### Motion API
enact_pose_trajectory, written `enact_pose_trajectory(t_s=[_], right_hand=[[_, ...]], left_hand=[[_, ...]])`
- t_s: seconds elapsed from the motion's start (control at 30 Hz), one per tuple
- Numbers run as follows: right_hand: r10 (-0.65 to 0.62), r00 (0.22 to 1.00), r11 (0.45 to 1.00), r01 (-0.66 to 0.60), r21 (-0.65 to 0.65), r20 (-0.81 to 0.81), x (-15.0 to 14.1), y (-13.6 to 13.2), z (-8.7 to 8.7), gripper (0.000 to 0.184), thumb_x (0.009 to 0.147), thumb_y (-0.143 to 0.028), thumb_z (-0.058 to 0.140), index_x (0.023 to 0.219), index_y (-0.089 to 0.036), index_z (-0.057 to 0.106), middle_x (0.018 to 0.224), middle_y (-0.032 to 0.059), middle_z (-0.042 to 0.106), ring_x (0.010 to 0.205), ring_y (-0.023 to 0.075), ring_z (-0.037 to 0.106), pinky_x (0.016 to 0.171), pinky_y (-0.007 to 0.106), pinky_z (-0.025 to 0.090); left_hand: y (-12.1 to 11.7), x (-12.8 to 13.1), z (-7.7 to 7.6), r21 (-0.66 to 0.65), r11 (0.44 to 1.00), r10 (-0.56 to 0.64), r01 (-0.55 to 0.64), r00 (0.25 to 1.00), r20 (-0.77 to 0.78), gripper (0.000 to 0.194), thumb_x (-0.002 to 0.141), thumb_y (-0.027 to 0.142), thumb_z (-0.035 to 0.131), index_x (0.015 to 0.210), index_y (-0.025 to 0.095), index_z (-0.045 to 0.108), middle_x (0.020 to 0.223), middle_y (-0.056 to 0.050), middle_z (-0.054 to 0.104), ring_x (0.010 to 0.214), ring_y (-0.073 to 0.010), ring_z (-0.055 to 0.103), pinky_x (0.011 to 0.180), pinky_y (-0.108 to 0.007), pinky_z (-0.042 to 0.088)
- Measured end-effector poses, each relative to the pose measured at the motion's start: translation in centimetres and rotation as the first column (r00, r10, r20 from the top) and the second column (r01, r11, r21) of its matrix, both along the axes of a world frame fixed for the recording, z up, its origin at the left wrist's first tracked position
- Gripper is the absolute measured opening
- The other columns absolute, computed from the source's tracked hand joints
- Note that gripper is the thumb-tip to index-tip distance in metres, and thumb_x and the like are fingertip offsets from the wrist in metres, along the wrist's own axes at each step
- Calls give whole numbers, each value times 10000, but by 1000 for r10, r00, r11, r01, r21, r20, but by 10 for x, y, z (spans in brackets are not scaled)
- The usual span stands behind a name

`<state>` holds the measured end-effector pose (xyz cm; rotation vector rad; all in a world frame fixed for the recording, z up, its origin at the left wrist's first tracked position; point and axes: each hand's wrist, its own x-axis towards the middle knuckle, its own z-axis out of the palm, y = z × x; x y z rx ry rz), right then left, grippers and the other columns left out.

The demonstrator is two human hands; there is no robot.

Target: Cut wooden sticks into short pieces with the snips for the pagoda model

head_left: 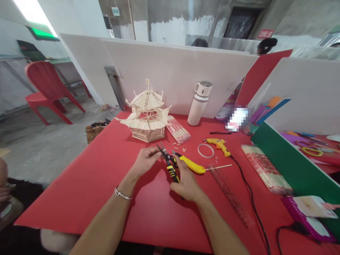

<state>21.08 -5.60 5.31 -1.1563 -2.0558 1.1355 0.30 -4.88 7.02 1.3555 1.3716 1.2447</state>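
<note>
Bare forearms (106, 219) up front: right hand (187, 180) has fingers wrapped round yellow-black pliers (173, 171), left hand (146, 160) pinching near their tips, can't tell on what. Stick pagoda (147, 124) at 11 o'clock.

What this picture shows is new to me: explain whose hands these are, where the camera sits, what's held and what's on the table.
There is no machine here: these are a person's own bare hands, seen by a camera worn on that person's head, looking forward and down. The right hand holds pliers. The left hand is by their tips; anything it pinches is too small to make out. On the red table stand a wooden model and a bottle. A yellow knife, a glue gun, a ruler and packs of sticks lie there too.
</note>
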Motion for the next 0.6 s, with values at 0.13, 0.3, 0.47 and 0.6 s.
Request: enact_pose_trajectory(t_s=[0.13, 0.3, 0.47, 0.6], right_hand=[[2, 1000, 1000, -2, 21, 15, 0, 0, -1, 970, 589, -135, 573, 1523, -179, 314, 1448, 150, 481, 1354, 303, 443, 1147, 484, 325], [4, 1000, 999, -5, 53, 22, 0, 1, -5, 969, 591, -142, 574, 1523, -167, 308, 1432, 152, 490, 1354, 303, 438, 1145, 481, 328], [-9, 1000, 998, 8, 56, 23, -2, -1, -6, 970, 590, -145, 571, 1522, -159, 303, 1435, 152, 487, 1353, 299, 443, 1154, 474, 322], [-14, 1000, 999, 14, 49, -1, -5, -4, -6, 959, 590, -138, 566, 1514, -167, 314, 1485, 152, 455, 1395, 300, 404, 1166, 474, 304]], left_hand=[[-1, 0, -1, 23, 999, -31, 31, 999, -5, 288, 823, 400, 635, 672, 166, 708, 585, -6, 601, 553, -114, 495, 549, -217, 377], [-1, 2, 3, 47, 998, -50, 52, 997, -59, 296, 836, 393, 613, 679, 158, 704, 679, -44, 678, 658, -156, 591, 679, -250, 454], [-2, 4, 4, 57, 998, -23, 28, 996, -89, 287, 834, 370, 598, 652, 165, 682, 644, -35, 668, 627, -158, 590, 654, -254, 448], [-3, 2, 1, 52, 998, -27, 30, 997, -71, 289, 837, 372, 596, 656, 161, 675, 652, -39, 673, 639, -166, 599, 662, -261, 455]])
